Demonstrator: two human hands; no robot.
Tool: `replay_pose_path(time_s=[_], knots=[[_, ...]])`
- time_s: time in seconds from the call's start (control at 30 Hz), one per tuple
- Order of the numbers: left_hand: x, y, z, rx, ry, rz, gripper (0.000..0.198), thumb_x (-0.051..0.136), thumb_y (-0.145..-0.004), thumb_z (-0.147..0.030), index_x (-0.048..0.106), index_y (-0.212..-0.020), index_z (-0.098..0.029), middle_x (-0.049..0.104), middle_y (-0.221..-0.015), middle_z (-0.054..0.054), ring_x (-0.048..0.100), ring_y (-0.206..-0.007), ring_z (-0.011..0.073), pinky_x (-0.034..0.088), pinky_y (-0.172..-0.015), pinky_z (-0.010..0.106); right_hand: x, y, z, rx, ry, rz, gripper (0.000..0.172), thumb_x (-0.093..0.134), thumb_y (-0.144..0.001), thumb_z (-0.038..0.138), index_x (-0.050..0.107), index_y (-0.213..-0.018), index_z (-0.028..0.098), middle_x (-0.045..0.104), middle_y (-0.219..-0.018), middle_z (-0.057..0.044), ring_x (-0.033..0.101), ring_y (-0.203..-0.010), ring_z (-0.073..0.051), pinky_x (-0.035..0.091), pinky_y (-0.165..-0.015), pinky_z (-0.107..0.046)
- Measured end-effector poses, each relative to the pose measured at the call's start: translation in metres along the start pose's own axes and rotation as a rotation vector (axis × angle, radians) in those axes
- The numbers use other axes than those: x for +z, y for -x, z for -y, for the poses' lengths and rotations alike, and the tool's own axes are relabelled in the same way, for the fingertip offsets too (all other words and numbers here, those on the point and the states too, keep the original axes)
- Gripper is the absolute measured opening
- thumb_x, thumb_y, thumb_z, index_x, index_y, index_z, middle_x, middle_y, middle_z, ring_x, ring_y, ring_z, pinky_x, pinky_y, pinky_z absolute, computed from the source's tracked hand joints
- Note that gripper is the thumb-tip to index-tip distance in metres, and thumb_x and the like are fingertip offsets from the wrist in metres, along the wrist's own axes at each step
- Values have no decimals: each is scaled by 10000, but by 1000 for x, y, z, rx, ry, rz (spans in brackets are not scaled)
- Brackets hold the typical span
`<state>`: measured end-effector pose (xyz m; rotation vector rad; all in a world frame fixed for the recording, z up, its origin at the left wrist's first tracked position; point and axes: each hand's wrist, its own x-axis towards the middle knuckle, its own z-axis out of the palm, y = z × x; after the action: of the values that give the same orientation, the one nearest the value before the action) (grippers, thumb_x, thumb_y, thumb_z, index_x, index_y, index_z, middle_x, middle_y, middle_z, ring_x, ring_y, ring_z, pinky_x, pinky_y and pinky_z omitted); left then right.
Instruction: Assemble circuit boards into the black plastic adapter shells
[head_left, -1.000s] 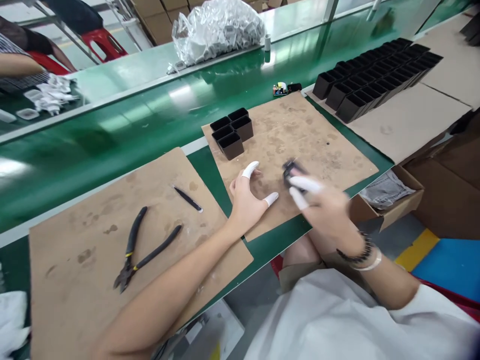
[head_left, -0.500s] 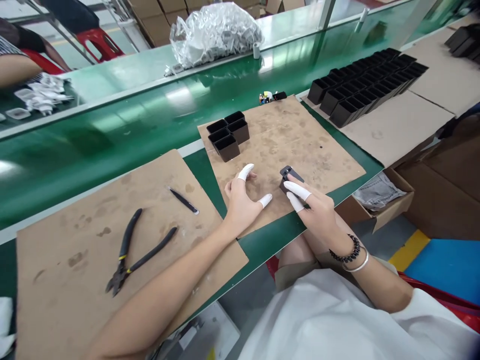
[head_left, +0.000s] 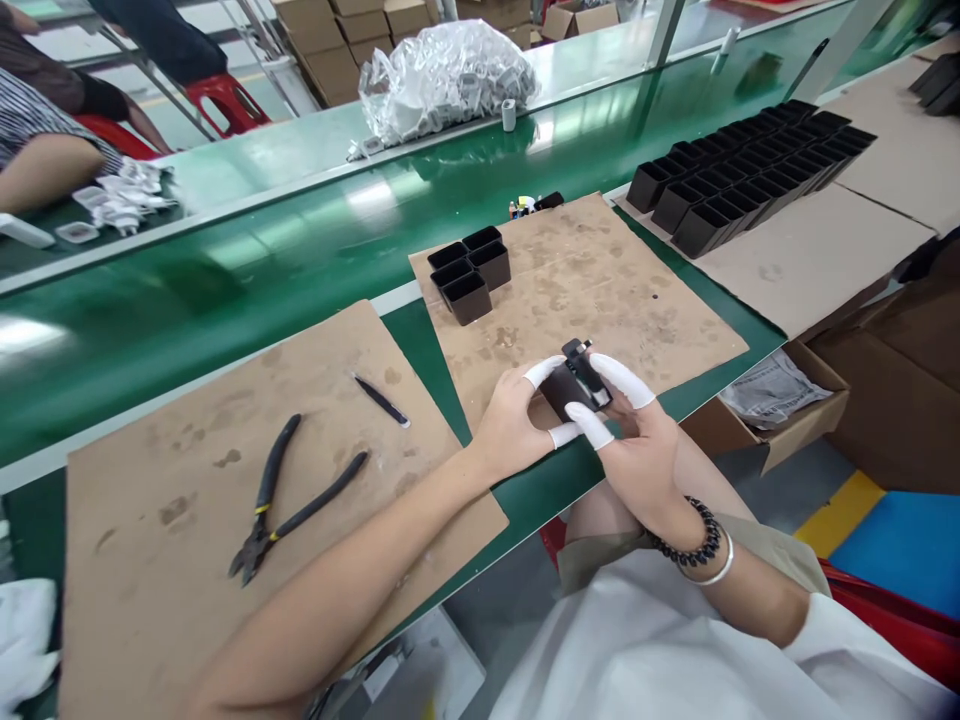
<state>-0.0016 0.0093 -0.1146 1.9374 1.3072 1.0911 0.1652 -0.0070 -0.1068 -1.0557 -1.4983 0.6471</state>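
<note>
Between my two hands is a small black plastic housing [head_left: 556, 392], tilted, with metal and board-like parts showing at its right end. My left hand [head_left: 517, 420] grips its left side between thumb and finger. White finger cots cover those fingertips. On the right end, my right hand [head_left: 634, 425] pinches with its cotted thumb and finger; I cannot tell whether the inner part there is separate. Several open black boxes [head_left: 469, 297] stand on the cardboard sheet [head_left: 600, 260] beyond my left hand. Black-handled cutting pliers [head_left: 259, 535] and black tweezers [head_left: 381, 400] lie on the left cardboard [head_left: 180, 560].
Rows of black boxes [head_left: 697, 230] stand at the right. Small colourful parts [head_left: 523, 207] lie at the sheet's far edge. Behind runs a green belt [head_left: 300, 240], with a clear bag of white parts [head_left: 450, 80] past it. Another person's arm [head_left: 52, 175] is at the far left.
My left hand, open and empty before, has moved right and closed on the black housing. My right hand has turned the housing, and it is now held by both hands.
</note>
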Motion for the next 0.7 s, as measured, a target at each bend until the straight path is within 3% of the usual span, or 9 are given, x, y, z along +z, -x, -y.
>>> replay_pose_path(time_s=[0.1,0.2,0.3,0.47,0.6,0.7], knots=[[2,1,-2,8,-49,-7,558,808,-790,-337,626,-1309,-240,753,-1303,96,731,-1165,299,552,-1055,471,1,-6,5,15,-2,21,509,754,-887,238,663,-1388,228,685,-1439,-115,725,-1244,-281,661,-999,-384],[4,1,-4,50,-112,-30,518,791,-808,-388,653,-1280,-223,782,-1252,96,737,-1129,292,507,-1106,503,-8,-26,8,50,113,37,310,757,-877,243,785,-1186,234,804,-1213,-65,792,-1084,-259,675,-969,-382],[5,2,-3,45,-165,-40,510,774,-802,-392,662,-1270,-225,790,-1246,89,737,-1120,295,448,-1158,541,-19,-44,12,140,101,140,174,742,-867,197,836,-1008,237,841,-1038,-30,822,-945,-246,703,-877,-349],[7,3,-1,24,-211,-48,507,749,-808,-369,651,-1287,-232,807,-1204,75,754,-1067,282,379,-1198,567,-26,-45,21,167,150,187,212,737,-859,170,838,-1027,251,838,-1058,-24,821,-965,-252,705,-865,-335],[7,4,0,50,-216,-59,529,758,-822,-411,639,-1300,-219,808,-1198,89,776,-1047,283,330,-1219,591,-17,-33,22,152,255,163,237,710,-886,178,825,-1079,253,835,-1078,-33,820,-972,-262,709,-859,-366],[6,4,-1,39,-232,-48,541,766,-821,-423,635,-1307,-226,800,-1221,94,780,-1056,289,302,-1236,597,-8,-29,16,188,173,112,313,712,-891,187,766,-1196,230,824,-1141,-58,802,-1057,-271,693,-931,-395]])
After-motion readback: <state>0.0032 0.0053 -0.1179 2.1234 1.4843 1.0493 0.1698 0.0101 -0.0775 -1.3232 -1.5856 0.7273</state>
